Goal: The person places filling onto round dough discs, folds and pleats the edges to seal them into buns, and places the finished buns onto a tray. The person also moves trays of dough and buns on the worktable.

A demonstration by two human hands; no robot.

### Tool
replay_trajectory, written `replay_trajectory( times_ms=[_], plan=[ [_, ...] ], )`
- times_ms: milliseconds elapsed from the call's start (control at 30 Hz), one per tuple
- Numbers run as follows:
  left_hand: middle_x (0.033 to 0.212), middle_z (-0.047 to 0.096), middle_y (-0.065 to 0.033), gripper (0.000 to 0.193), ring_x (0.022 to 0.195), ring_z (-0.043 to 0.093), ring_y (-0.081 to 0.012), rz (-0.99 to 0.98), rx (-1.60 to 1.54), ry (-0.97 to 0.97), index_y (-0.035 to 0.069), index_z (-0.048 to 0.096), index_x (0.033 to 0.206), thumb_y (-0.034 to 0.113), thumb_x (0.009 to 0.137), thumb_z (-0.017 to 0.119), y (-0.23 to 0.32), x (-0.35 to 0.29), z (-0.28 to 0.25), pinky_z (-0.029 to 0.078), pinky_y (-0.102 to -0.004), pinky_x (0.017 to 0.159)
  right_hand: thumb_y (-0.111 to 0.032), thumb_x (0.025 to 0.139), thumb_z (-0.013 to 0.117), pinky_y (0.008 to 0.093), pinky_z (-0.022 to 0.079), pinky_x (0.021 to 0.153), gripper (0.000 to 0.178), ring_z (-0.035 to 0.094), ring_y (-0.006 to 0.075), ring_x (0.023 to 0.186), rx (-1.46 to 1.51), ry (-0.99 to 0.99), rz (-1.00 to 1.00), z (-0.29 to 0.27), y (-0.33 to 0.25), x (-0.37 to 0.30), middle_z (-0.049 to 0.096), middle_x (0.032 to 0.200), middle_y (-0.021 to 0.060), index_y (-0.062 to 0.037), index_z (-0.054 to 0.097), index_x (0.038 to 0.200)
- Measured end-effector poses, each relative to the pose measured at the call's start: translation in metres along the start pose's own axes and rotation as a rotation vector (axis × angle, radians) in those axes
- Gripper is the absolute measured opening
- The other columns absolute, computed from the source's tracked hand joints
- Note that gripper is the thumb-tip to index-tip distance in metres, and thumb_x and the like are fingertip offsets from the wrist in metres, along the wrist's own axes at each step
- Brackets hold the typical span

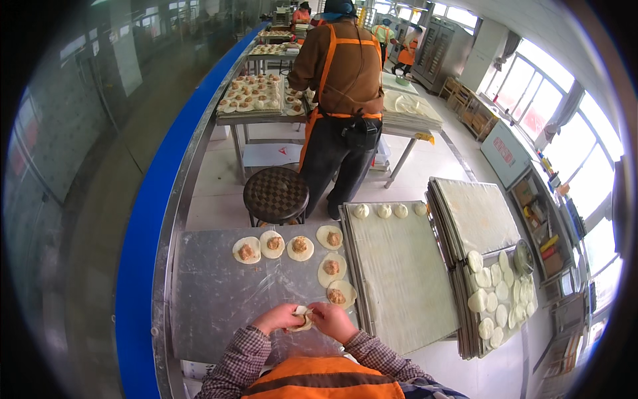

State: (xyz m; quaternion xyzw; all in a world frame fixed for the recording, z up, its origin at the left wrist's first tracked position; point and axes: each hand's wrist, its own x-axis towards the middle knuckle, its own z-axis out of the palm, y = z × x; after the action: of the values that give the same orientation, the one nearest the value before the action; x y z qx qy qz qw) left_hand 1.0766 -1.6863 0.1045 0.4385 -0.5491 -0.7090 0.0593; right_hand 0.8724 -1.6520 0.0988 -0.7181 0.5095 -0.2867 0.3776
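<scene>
Between my two hands, over the near part of a grey metal table (pixel 219 299), is a partly folded dough wrapper (pixel 301 322). My left hand (pixel 278 319) is closed around its left side, while the fingers of my right hand (pixel 332 321) pinch its upper right edge. Most of what lies inside the wrapper is hidden by my fingers. Several flat round wrappers topped with meat filling lie beyond my hands, such as one wrapper (pixel 337 294) just past my right hand and another wrapper (pixel 246 251) farther left.
To the right, a lined tray (pixel 399 279) bears several pleated buns (pixel 384 211) along its far edge. Beyond it are stacked trays (pixel 475 213) and flat dough rounds (pixel 492 302) near a metal bowl (pixel 524 258). A stool (pixel 276 194) and a co-worker (pixel 345 100) stand ahead.
</scene>
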Motion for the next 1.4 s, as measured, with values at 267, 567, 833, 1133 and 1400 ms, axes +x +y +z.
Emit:
replay_trajectory(
  times_ms=[267,567,833,1133,1400],
  plan=[
    [0.086,0.065,-0.0003,0.028,0.064,0.054,-0.0062,-0.023,-0.259,0.137,0.007,0.061,0.117,0.021,0.093,0.059,-0.008,0.0,0.008,0.039,-0.0238,0.049,-0.016,0.088,0.065,0.0342,0.051,0.06,0.019,0.067,0.0241,0.065,0.2,-0.037,0.191,-0.001,-0.007,-0.004,0.067,0.074,0.0119,-0.0024,0.065,0.101],
    [0.089,0.066,0.0007,0.028,0.071,0.056,-0.0074,-0.156,0.064,-0.04,0.009,0.062,0.116,0.024,0.092,0.059,-0.007,0.014,0.0,0.044,-0.0246,0.057,-0.013,0.086,0.063,0.0405,0.05,0.061,0.016,0.064,0.0311,0.068,0.106,0.041,0.001,0.0,-0.001,-0.008,0.065,0.074,0.0143,-0.0019,0.065,0.097],
    [0.107,0.065,-0.0057,0.031,0.093,0.064,-0.0149,-0.11,-0.456,0.177,0.004,0.056,0.123,0.019,0.095,0.055,-0.008,0.005,0.017,0.054,-0.0275,0.066,-0.015,0.086,0.064,0.0397,0.05,0.061,0.015,0.065,0.0323,0.069,0.022,0.032,0.071,-0.001,0.009,-0.01,0.066,0.076,0.0158,-0.0025,0.065,0.095],
    [0.108,0.066,-0.0066,0.031,0.096,0.063,-0.0167,-0.064,-0.199,-0.004,0.001,0.057,0.122,0.016,0.095,0.057,-0.034,0.028,0.009,0.055,-0.0319,0.078,-0.013,0.085,0.061,0.0434,0.051,0.065,0.016,0.063,0.0368,0.075,-0.114,0.043,-0.128,-0.001,-0.003,-0.001,0.065,0.08,0.0184,-0.0036,0.066,0.098],
    [0.109,0.065,-0.0045,0.035,0.093,0.064,-0.0158,0.054,-0.582,0.145,0.01,0.058,0.122,0.018,0.089,0.066,-0.04,0.021,0.009,0.054,-0.0302,0.075,-0.012,0.083,0.063,0.0429,0.049,0.06,0.011,0.062,0.0372,0.068,-0.002,0.152,-0.036,0.003,0.01,-0.002,0.063,0.075,0.0167,-0.0039,0.064,0.089]
  ],
)
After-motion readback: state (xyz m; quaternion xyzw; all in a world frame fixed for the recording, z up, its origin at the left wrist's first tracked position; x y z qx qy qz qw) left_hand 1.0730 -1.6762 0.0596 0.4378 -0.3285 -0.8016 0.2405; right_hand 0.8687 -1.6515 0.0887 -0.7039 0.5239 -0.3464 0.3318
